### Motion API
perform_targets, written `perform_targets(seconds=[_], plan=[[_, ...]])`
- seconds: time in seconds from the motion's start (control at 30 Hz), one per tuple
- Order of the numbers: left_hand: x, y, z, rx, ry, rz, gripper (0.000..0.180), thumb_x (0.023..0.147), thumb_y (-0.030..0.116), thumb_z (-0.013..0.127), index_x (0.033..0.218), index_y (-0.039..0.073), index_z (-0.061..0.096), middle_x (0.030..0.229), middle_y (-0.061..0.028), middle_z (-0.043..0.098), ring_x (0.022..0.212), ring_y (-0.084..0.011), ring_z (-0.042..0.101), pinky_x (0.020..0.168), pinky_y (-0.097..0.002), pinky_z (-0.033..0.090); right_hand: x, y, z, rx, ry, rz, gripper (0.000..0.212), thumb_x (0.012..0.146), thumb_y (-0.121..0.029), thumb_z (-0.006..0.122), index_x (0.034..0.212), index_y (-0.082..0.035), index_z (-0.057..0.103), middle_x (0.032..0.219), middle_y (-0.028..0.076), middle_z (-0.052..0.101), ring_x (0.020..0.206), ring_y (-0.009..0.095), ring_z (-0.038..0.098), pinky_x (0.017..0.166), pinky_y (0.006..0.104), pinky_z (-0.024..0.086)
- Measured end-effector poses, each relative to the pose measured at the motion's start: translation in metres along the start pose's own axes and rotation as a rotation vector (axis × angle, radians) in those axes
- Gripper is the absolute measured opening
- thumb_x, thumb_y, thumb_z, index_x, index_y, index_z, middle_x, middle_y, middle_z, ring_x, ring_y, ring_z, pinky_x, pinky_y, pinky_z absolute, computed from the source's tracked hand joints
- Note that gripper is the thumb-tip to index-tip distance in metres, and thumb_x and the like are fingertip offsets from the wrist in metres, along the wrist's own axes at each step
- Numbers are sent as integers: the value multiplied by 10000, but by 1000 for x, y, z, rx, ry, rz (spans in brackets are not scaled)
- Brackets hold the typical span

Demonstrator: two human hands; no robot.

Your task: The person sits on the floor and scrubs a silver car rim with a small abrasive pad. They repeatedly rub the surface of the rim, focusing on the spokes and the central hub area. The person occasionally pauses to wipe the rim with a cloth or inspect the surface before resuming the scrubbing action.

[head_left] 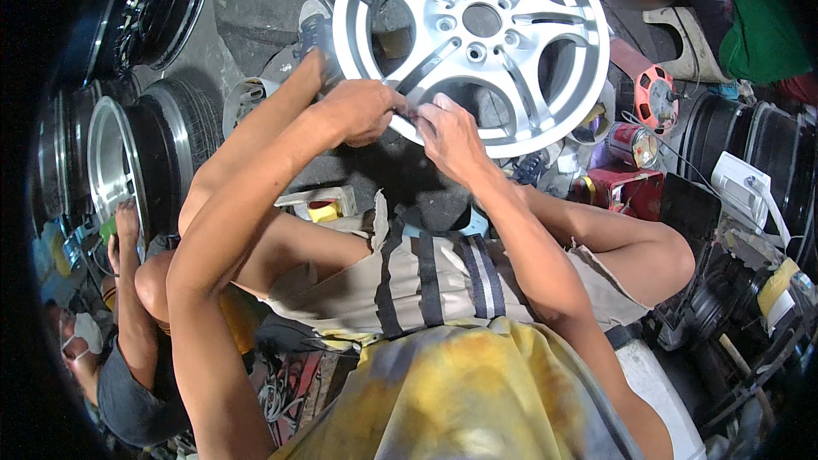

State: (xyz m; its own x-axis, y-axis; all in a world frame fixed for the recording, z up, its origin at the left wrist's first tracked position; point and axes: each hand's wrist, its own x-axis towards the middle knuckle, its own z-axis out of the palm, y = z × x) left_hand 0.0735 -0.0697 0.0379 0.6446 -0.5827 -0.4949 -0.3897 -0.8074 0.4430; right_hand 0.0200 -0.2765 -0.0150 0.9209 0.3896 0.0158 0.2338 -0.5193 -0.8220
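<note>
A silver alloy wheel rim [511, 68] with several split spokes lies face up in front of me, beyond my knees. My left hand [366, 112] is closed at the rim's near left edge, its fingers curled and pinched. Beside it, my right hand [450, 138] also has its fingers bent and pinched together at the same edge. The fingertips of both hands almost meet over the outer lip at the foot of a spoke. Whatever is between them is too small and hidden to tell.
At the left, a person [141, 349] works on another wheel [111, 153], near a tyre [192, 115]. Right of my rim are a red reel [656, 98], a tin can [632, 145] and a red box [626, 189]. Someone in green [763, 25] is at the far right. Dark rims [724, 140] stand below.
</note>
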Motion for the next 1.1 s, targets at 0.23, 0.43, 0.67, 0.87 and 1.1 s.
perform_targets(seconds=[0.23,0.43,0.67,0.87,1.1], plan=[[-1,2,-18,-12,-67,-118,342,915,130,560,1206,129,739,969,-216,737,945,-393,718,869,-476,556,13,-6,3,-21,38,-45,63,874,-15,642,903,32,672,869,255,587,858,456,627,765,519,498],[2,6,-6,-22,-42,-38,363,880,91,534,1171,125,748,936,-209,732,933,-378,719,848,-474,561,-1,-1,-8,-5,-32,4,90,901,-39,620,945,21,671,898,245,574,862,462,611,745,517,484],[6,0,13,-15,14,-12,353,868,89,548,1144,134,763,950,-205,740,919,-386,723,829,-466,568,-3,4,-8,18,-32,-30,68,875,3,635,931,27,668,875,219,562,839,439,605,720,488,476],[4,3,-8,92,6,-13,296,887,112,576,1117,119,762,966,-195,747,942,-395,720,861,-496,566,5,1,-7,-21,-73,-24,108,878,-11,649,964,31,700,935,231,593,892,439,632,784,509,505],[7,10,-8,83,-70,-48,272,866,93,583,1068,94,765,984,-199,743,967,-392,720,849,-478,574,3,6,-10,4,-84,-12,86,886,-39,638,923,29,677,914,230,587,881,449,617,776,518,496]])
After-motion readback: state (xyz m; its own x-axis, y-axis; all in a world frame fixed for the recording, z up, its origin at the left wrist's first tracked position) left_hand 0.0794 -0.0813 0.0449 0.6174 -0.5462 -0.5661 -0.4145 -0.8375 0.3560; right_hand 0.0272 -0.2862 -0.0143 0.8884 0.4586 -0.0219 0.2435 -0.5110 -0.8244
